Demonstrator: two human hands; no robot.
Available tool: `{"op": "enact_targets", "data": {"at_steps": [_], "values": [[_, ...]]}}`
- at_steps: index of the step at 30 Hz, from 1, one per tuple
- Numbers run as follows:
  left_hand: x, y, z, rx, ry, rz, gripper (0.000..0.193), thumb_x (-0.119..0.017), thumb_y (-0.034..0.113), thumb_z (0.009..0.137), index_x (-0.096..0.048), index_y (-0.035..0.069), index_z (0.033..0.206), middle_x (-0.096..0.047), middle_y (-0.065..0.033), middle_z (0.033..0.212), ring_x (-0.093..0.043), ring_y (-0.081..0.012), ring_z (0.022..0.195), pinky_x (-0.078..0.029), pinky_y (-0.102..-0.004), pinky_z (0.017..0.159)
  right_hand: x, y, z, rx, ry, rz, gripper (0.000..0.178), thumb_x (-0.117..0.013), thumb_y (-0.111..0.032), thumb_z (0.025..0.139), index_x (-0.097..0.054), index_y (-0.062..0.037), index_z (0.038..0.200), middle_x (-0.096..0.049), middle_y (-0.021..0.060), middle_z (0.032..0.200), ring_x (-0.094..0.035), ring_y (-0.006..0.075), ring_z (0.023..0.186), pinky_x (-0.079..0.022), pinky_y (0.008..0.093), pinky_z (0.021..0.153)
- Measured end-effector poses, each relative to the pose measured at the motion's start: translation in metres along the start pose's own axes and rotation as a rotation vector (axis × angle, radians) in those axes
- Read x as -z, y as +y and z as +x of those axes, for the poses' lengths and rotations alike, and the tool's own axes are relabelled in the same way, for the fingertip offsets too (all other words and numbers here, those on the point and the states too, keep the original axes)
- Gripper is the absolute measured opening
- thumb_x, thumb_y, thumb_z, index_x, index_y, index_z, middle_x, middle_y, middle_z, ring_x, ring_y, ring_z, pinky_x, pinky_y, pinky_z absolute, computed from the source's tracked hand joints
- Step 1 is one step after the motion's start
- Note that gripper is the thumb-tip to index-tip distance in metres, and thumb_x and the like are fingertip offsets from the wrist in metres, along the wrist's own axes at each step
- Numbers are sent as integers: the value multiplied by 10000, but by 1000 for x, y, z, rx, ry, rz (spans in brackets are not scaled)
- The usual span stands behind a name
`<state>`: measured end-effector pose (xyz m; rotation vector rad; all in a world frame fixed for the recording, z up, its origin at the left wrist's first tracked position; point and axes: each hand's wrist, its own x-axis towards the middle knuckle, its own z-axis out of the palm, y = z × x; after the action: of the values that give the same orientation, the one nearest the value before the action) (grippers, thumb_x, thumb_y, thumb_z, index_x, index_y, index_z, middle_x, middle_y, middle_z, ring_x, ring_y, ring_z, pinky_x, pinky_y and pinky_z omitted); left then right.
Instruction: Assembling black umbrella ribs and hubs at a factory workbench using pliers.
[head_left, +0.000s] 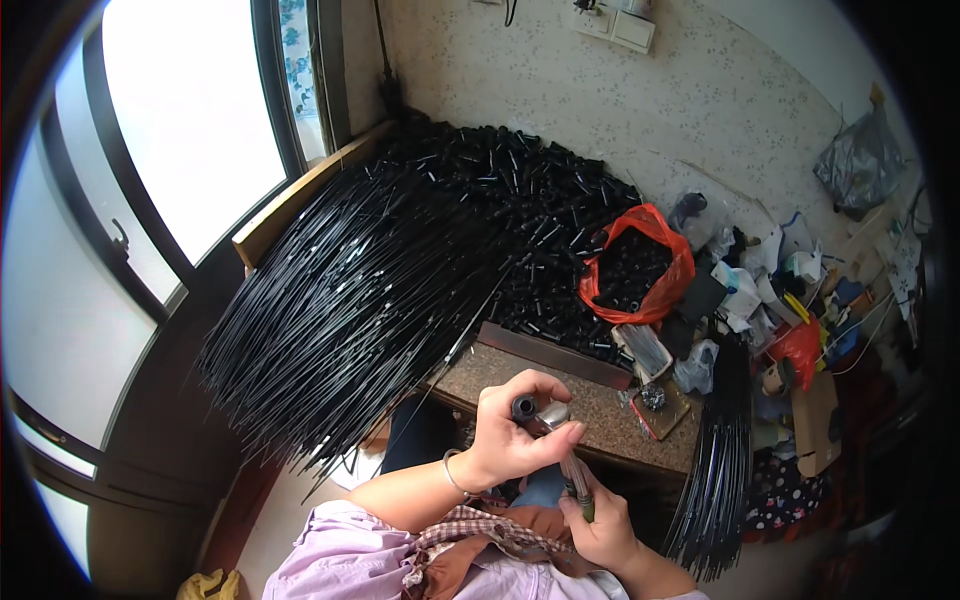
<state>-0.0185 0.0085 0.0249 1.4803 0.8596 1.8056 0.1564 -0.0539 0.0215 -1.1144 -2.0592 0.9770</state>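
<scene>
In front of my body, my left hand is closed round a short black tube-shaped part, its round hollow end showing between thumb and fingers. Beside that part, at the fingertips, is a shiny metal piece; whether it belongs to the black part I cannot tell. Lower and to the right, my right hand grips a slim tool with a pale ribbed upper part and a greenish end. The tool slants up toward my left thumb; its tip is hidden there.
Long thin black rods lie in a large bundle at the left. Behind are heaped short black parts and a red plastic bag of them. A wooden strip edges the speckled tabletop. More rods hang at right, near clutter.
</scene>
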Motion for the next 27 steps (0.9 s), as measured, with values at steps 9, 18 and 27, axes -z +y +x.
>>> {"op": "enact_targets", "data": {"at_steps": [9, 18, 27], "values": [[5, 6, 2, -14, -4, 25, 326, -742, 225, 638, -550, 6, 785, -508, 29, 601, -425, -21, 513, -313, -164, 460, -11, 7, -2, 15, 56, 32, 454, -558, -46, 810, -431, -5, 1244, -572, 208, 1086, -594, 343, 954, -481, 346, 784], [4, 10, 3, 38, -50, -63, 343, -776, 246, 618, -546, 20, 736, -456, 43, 566, -372, -29, 494, -286, -173, 454, -8, 9, -3, 82, 104, -1, 470, -580, -21, 783, -445, -2, 1232, -583, 210, 1055, -605, 350, 913, -489, 346, 758], [-5, 4, -5, 56, 13, -53, 200, -704, 134, 694, -536, 28, 705, -512, 12, 592, -435, -44, 511, -335, -183, 457, -16, 12, -6, 41, 88, -20, 469, -570, -31, 793, -445, -31, 1244, -584, 203, 1052, -600, 352, 914, -491, 343, 751]]}}
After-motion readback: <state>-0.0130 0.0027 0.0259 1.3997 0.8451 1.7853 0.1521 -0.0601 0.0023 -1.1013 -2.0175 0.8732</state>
